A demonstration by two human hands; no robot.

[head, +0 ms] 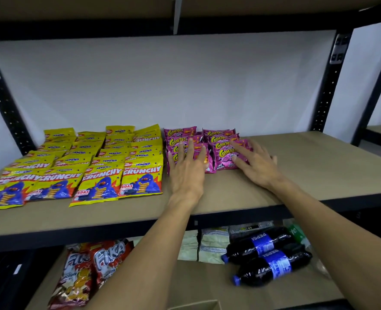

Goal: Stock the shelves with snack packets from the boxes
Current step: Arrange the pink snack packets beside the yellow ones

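Purple Corntoz snack packets [221, 144] lie in two overlapping rows on the brown shelf board [319, 162], right of the middle. My left hand [186, 168] rests flat with fingers spread on the left row. Over the right row's front packets lies my right hand [255, 163], also flat and spread. Neither hand grips a packet. Yellow Monster Crunchy packets [91, 162] fill the shelf's left half in several overlapping rows.
The shelf's right part is bare board. Black uprights [329, 86] stand at both sides, with another shelf board overhead. On the lower shelf lie red Fika bags [91, 269], pale packets [212, 245] and two Pepsi bottles [268, 256]. A cardboard box edge [198, 305] shows at the bottom.
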